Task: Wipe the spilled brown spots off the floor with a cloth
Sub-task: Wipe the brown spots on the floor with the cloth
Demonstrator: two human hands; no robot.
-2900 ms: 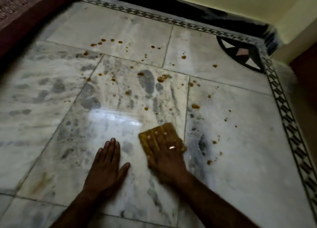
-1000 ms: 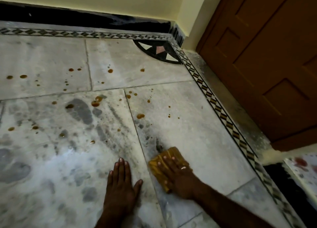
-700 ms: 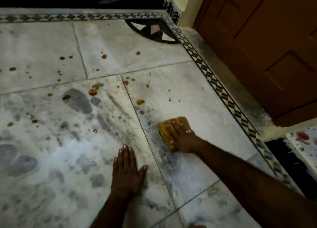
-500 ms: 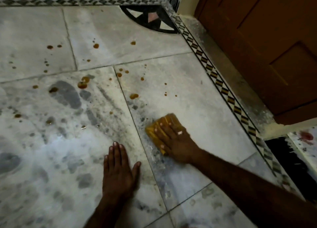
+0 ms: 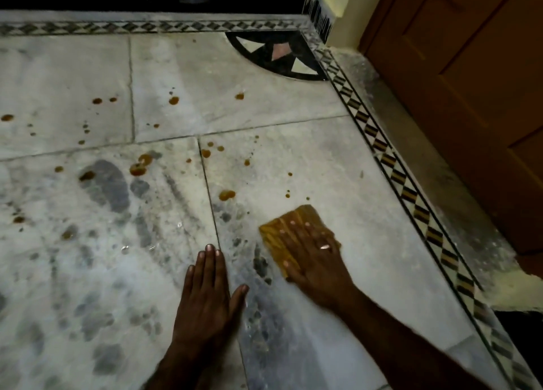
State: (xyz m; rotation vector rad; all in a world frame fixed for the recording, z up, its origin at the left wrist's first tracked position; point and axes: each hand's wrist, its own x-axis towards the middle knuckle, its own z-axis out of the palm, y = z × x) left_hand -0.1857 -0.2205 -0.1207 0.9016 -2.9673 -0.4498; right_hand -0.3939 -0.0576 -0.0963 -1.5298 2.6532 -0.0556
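Your right hand point(image 5: 316, 261) pressed the cloth point(image 5: 279, 228) with flat, spread fingers for full contact; your open left hand point(image 5: 205, 300) braced you on the floor point(image 5: 361, 189).

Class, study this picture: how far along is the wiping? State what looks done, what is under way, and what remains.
Done: the near floor looks free of spill. In hand: the right hand presses a yellow cloth flat on the floor, and the left hand rests flat beside it. Left: many brown spots beyond the cloth, spread across several tiles.
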